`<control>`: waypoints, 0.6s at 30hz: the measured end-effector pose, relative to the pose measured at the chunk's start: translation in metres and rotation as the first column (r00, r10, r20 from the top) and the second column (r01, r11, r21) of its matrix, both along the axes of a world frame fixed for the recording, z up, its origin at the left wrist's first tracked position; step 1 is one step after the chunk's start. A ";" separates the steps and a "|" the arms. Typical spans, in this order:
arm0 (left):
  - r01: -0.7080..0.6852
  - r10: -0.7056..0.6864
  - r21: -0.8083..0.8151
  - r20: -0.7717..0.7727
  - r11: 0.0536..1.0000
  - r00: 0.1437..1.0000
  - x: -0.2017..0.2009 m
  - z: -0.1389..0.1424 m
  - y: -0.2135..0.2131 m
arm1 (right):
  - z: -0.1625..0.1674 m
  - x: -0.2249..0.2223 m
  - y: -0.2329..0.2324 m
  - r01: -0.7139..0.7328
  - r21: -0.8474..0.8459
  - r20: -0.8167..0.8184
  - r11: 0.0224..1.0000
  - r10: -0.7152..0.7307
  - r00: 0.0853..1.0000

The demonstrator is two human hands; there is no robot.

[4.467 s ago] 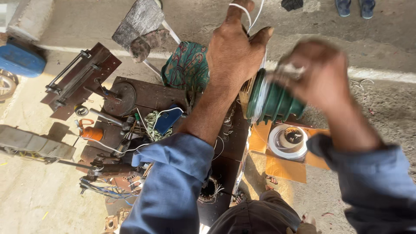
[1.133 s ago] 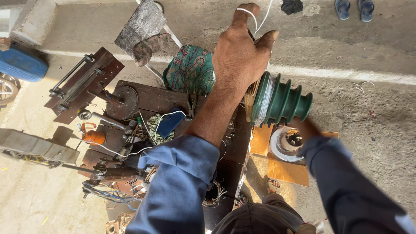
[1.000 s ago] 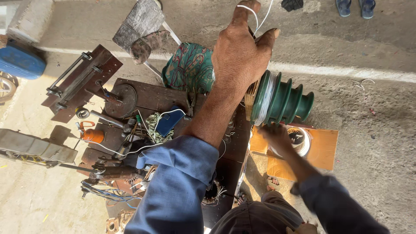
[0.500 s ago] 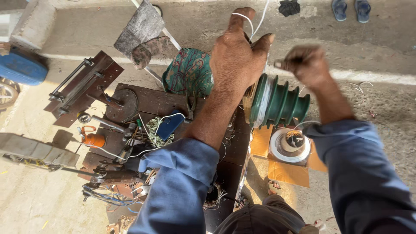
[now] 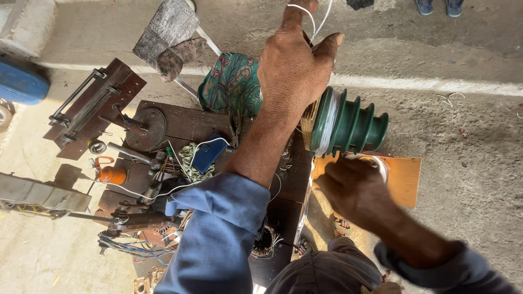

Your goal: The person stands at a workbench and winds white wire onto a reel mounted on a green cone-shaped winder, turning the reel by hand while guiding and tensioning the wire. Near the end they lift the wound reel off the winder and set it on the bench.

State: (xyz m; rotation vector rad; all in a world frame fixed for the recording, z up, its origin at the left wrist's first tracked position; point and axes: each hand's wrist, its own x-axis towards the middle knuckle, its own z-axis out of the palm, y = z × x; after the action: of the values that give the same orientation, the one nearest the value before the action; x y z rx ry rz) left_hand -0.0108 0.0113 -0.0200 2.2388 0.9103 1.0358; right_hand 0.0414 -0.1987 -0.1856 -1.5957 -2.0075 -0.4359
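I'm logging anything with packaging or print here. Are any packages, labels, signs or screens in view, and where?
None can be made out: no package, label, sign or screen shows.
Nearest candidate: an orange bottle-like container on the left of the workbench, with no label discernible.

L hand pinches white wire w/ closed grip, beside green stepped spool. R hand blurred below spool, over orange board.

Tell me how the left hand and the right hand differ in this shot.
The left hand is raised high above the green stepped winding former, pinching a thin white wire; the right hand sits low beneath the former, with no wire visible in it. The left hand is sharp, the right hand slightly blurred. Both wear blue sleeves.
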 end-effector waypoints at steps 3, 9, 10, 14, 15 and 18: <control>0.001 -0.002 0.015 0.030 1.000 1.000 -0.001 0.002 -0.001 | 0.078 0.065 0.029 0.071 0.179 0.319 0.981 -0.127 0.939; -0.009 0.007 0.033 0.040 0.999 0.999 -0.001 0.005 -0.002 | 0.020 0.170 0.139 0.159 -0.234 -0.827 0.959 -0.282 0.486; -0.015 0.015 0.008 0.013 1.000 1.000 -0.001 0.005 -0.002 | -0.012 0.167 0.144 0.162 -0.322 -0.837 0.933 -0.360 0.412; -0.012 0.011 0.041 0.017 0.999 1.000 0.000 0.001 0.000 | -0.130 0.092 0.101 0.130 -0.497 -0.764 0.858 -0.504 0.404; -0.012 0.010 0.056 0.027 0.998 1.000 0.000 -0.001 0.001 | -0.144 0.069 0.085 0.112 -0.506 -0.755 0.855 -0.502 0.423; -0.007 0.002 0.089 0.060 0.996 0.998 0.001 -0.006 0.001 | -0.131 0.008 0.042 0.066 -0.433 -0.756 0.899 -0.402 0.517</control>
State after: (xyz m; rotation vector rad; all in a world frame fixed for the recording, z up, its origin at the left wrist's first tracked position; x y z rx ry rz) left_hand -0.0093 0.0127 -0.0259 2.2660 0.8600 1.1600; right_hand 0.0493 -0.1566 -0.3170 -1.8034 -1.1263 0.5861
